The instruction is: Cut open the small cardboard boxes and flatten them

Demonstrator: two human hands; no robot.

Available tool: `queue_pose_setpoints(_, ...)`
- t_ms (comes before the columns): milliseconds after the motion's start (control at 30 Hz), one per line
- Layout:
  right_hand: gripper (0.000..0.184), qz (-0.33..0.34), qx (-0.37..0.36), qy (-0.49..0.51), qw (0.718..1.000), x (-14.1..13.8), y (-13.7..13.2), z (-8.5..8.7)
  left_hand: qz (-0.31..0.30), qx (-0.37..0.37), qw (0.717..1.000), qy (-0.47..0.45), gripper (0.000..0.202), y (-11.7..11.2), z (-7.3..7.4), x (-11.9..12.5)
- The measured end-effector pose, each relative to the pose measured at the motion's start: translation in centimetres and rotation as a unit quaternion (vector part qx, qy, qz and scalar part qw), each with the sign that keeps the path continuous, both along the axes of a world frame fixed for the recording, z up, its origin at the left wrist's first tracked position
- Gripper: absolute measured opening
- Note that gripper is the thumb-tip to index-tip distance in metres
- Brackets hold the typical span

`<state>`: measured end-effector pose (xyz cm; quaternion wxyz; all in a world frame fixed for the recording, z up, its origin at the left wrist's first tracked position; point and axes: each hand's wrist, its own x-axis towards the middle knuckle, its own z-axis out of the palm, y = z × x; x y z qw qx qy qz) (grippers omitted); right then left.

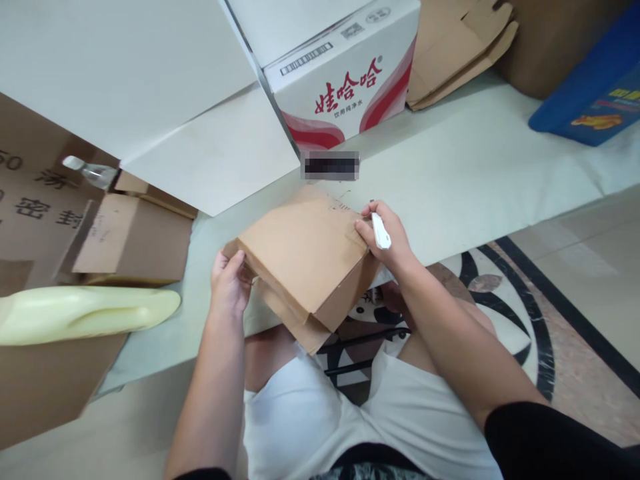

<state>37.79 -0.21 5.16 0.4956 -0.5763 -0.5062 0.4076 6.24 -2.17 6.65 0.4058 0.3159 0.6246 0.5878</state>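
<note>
Head cam, biggest first. A pale sheet [475, 180] covers the low surface across the mid of the view. White boards [125, 73] lean over it top L. Patterned floor [525, 313] shows bottom R. A brown case [30, 200] w/ black printed characters fills the far L, w/ a smaller open case [135, 240] just beside it on its R. A white carton [350, 73] w/ red lettering stands on the sheet top centre, against the boards' edge. Flat card [460, 47] lies behind it, and a blue crate [595, 93] sits top R.

The box [305, 253] is plain brown cardboard in the centre of my view. It's held tilted at the sheet's near edge, above the person's lap, btwn both hands. A cream jug [85, 313] lies on its side at the L edge.

L hand [229, 280] grips the box's L corner, fingers close together & curled onto it. R hand [393, 240] is on the box's upper R edge, fingertips pressed to the cardboard.

A clear bottle [93, 172] lies top L, btwn case & boards. Smallest is a white tool [381, 231] tucked in the R hand. Can't tell which fingers pin it.
</note>
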Motion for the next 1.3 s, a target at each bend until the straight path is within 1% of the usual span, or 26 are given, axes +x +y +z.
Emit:
queue_pose_setpoints(133, 0.021, 0.009, -0.003, -0.003, 1.000, 0.0, -0.1, 0.1, 0.016, -0.001, 1.000, -0.010, 0.055, 0.3, 0.0, -0.2)
queue_pose_setpoints(267, 0.022, 0.019, -0.006, -0.002, 1.000, 0.1, 0.0, 0.2, 0.050, -0.024, 0.998, -0.006, 0.065, 0.5, 0.1, 0.1)
queue_pose_setpoints(367, 0.021, 0.019, -0.007, -0.001, 1.000, 0.1, 0.0, 0.2, 0.057, -0.029, 0.998, 0.007, 0.068, 0.5, 0.2, 0.8)
queue_pose_setpoints(567, 0.023, 0.022, -0.005, 0.003, 1.000, 0.0, -0.1, 0.1, 0.085, -0.019, 0.996, 0.025, 0.062, 0.5, 1.0, 1.7)
queue_pose_setpoints(633, 0.022, 0.027, -0.005, 0.006, 1.000, 0.0, -0.1, 0.2, 0.074, -0.028, 0.996, 0.048, 0.058, 0.6, 1.5, 1.8)
queue_pose_setpoints(733, 0.020, 0.018, -0.005, 0.010, 1.000, -0.1, -0.2, 0.4, 0.029, -0.057, 0.995, 0.072, 0.054, 0.8, 2.1, 2.0)
queue_pose_setpoints(800, 0.018, 0.009, -0.002, 0.011, 1.000, -0.1, -0.2, 0.4, 0.009, -0.064, 0.995, 0.079, 0.053, 0.8, 2.4, 2.0)
queue_pose_setpoints(900, 0.018, 0.003, 0.004, 0.013, 1.000, -0.1, -0.3, 0.4, -0.006, -0.058, 0.993, 0.100, 0.049, 0.9, 2.5, 2.0)
queue_pose_setpoints(1000, 0.017, -0.002, 0.007, 0.018, 1.000, -0.1, -0.3, 0.5, -0.006, -0.049, 0.989, 0.142, 0.047, 1.0, 2.5, 2.0)
queue_pose_setpoints(1067, 0.017, -0.006, 0.007, 0.024, 1.000, -0.1, -0.3, 0.5, -0.002, -0.042, 0.983, 0.178, 0.042, 1.1, 2.5, 2.1)
queue_pose_setpoints(1167, 0.016, -0.006, 0.000, 0.033, 0.999, -0.1, -0.2, 0.5, -0.005, -0.043, 0.968, 0.245, 0.031, 1.3, 2.7, 2.2)
queue_pose_setpoints(1233, 0.017, 0.000, -0.002, 0.032, 0.999, -0.1, -0.2, 0.4, -0.017, -0.058, 0.957, 0.284, 0.023, 1.4, 2.9, 2.2)
queue_pose_setpoints(1300, 0.016, 0.005, 0.001, 0.029, 1.000, -0.2, -0.3, 0.4, -0.042, -0.080, 0.944, 0.318, 0.021, 1.5, 2.9, 2.1)
